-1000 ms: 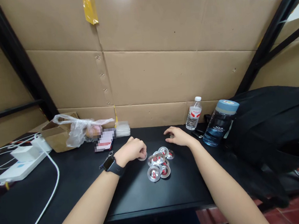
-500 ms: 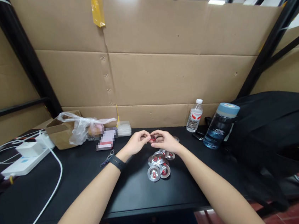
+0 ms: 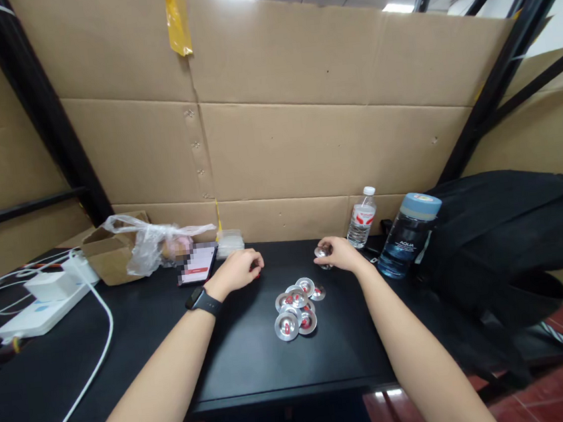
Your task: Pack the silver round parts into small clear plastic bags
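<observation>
Several small silver discs with red centres (image 3: 295, 307) lie in a cluster on the black table (image 3: 246, 355). My left hand (image 3: 237, 269), with a black watch on the wrist, rests closed on the table to the left of the cluster; a bit of red shows under its fingers. My right hand (image 3: 339, 253) sits behind and right of the cluster, its fingers pinched on a small silver disc (image 3: 321, 253) just above the table.
A phone (image 3: 197, 265), a stack of clear bags (image 3: 230, 242), a paper bag with clear plastic (image 3: 125, 251) and a white power strip with cables (image 3: 40, 303) lie at the left. Two water bottles (image 3: 363, 218) (image 3: 405, 235) and a black backpack (image 3: 505, 234) stand at the right. Cardboard walls the back.
Half a second ago both hands met above the cluster over a red piece. They have since parted: the left moved left down to the table, the right moved right with a silver disc.
</observation>
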{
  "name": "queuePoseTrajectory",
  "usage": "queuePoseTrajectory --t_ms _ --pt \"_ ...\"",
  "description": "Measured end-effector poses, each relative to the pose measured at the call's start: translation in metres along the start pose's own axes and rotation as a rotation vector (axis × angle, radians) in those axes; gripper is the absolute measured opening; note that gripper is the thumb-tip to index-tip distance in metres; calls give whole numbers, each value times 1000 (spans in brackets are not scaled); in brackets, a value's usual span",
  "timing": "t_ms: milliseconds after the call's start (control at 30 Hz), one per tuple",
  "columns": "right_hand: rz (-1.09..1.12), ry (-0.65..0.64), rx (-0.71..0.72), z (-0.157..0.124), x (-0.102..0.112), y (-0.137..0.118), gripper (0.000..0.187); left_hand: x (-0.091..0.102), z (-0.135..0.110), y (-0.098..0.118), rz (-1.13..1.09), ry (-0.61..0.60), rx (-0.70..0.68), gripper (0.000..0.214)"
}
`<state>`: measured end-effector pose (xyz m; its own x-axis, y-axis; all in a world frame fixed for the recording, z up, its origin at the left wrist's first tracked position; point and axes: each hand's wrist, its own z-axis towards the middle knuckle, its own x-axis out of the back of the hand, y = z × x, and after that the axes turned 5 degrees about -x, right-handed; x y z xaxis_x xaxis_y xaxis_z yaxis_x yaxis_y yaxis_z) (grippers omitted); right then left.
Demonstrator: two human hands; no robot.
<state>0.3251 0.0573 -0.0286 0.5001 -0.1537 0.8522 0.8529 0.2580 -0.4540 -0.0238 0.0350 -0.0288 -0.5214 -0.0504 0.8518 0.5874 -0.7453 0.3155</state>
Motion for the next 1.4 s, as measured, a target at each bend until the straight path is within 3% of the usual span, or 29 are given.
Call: queuePoseTrajectory --t_ms 200,300,433,567,667,800,900,1067,1167,1400 --pt "-91 -196 -26 0 -4 15 49 -17 7 48 -314 -175 -207 23" --pt "-115 -181 -22 0 -4 14 51 -23 8 65 -350 -231 -267 30" --pt "-32 -181 64 -3 0 -2 48 -26 9 69 -294 -199 -264 15" --pt "172 -368 210 -13 4 -35 46 -25 10 66 -268 -157 -237 13" --pt "290 -517 316 -22 1 -62 56 -21 12 65 -217 -30 -162 13" --pt "225 -424 350 -31 -8 -87 47 -19 13 65 -237 136 -86 14" --pt "226 -345 347 -32 -13 -92 40 -19 14 66 -273 209 -72 14" --pt "477 -178 277 -27 -18 -85 56 -18 14 65 -234 398 2 17" --pt "647 -143 212 -24 -23 -85 59 -16 14 62 -281 387 50 23" --pt "815 -281 259 -29 -37 -97 60 -26 15 57 -594 367 127 36"
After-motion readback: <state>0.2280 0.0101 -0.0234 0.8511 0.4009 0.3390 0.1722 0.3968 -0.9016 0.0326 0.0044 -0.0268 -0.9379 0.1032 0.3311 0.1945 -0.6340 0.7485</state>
